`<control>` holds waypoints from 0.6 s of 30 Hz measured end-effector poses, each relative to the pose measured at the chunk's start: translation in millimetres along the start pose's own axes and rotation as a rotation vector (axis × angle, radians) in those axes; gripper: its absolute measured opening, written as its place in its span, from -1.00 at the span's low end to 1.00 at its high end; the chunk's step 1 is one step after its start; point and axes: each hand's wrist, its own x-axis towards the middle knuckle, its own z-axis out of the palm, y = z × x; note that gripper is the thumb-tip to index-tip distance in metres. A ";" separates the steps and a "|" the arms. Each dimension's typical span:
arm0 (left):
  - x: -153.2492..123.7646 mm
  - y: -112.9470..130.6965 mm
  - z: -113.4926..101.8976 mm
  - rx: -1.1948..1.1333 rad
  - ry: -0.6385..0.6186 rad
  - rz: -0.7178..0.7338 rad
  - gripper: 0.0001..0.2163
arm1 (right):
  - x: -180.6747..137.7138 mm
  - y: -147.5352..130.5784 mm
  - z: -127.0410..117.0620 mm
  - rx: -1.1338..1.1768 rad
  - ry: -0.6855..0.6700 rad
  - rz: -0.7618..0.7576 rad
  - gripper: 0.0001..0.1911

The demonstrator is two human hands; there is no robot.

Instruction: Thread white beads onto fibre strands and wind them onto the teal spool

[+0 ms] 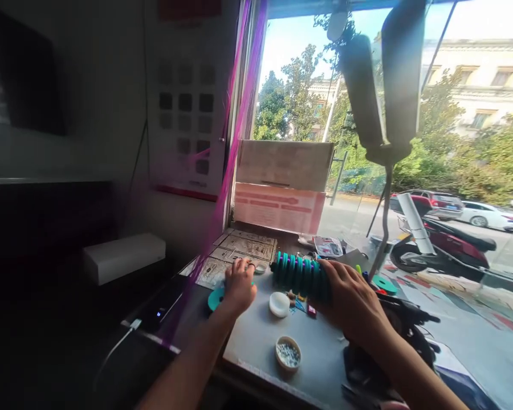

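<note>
My right hand (353,290) is wrapped over the right end of a row of teal discs (299,273). Thin purple strips show between the discs, and a dark tip sticks out on the left. My left hand (240,287) is low over the table, its fingers bent and wearing a dark ring. A bit of teal shows by its thumb, but what lies under the fingers is hidden. Just left of that hand lies a teal disc (215,298). Between my hands sits a white round lid or dish (279,304). Closer to me, a small round dish (288,353) holds shiny metal bits.
Purple strands (226,188) hang down at the left. Beside my right forearm stands a black device (404,319), with another teal disc (385,286) behind it. A white box (126,256) is at left. Past the table, a large window shows a scooter (448,245).
</note>
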 end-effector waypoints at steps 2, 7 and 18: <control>-12.6 -15.8 -7.7 0.085 -0.100 -0.064 -0.54 | -0.3 1.1 2.1 -0.011 0.006 -0.006 -0.48; -27.4 -36.3 -3.6 0.215 -0.266 -0.172 -0.30 | -1.8 2.6 4.6 -0.038 0.027 -0.013 -0.46; -3.0 -30.8 -1.4 0.250 -0.119 -0.080 -0.64 | -4.1 3.3 6.0 -0.087 0.018 -0.033 -0.46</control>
